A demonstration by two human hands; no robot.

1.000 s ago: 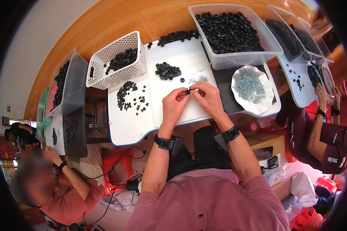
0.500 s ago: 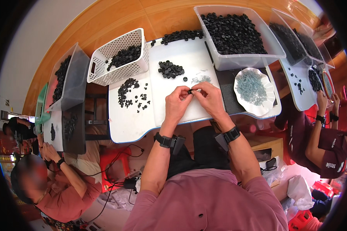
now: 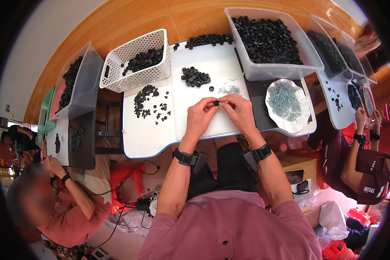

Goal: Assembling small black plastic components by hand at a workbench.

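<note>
A small round black plastic part (image 3: 216,103) is pinched between the fingertips of my left hand (image 3: 199,116) above the front of the white table. My right hand (image 3: 239,113) is closed too, its thumb and fingertips meeting at the part's right side. Whether a screw is also in those fingers is hidden. Just beyond my hands lie a single black cap (image 3: 211,88) and a few loose screws (image 3: 230,90). Farther off is a heap of black caps (image 3: 196,77). To the left, smaller black pieces (image 3: 146,97) are scattered on the table.
A white perforated basket (image 3: 112,78) and a clear bin (image 3: 281,71), both with black parts, stand at the back. A scalloped white plate (image 3: 305,104) of screws sits on the dark mat (image 3: 258,97). People work at tables on both sides. Cables hang by a red stool (image 3: 130,182).
The view has shifted slightly. My fingers have moved a little on the black part, which shows more plainly between them. Both hands stay together in the same place.
</note>
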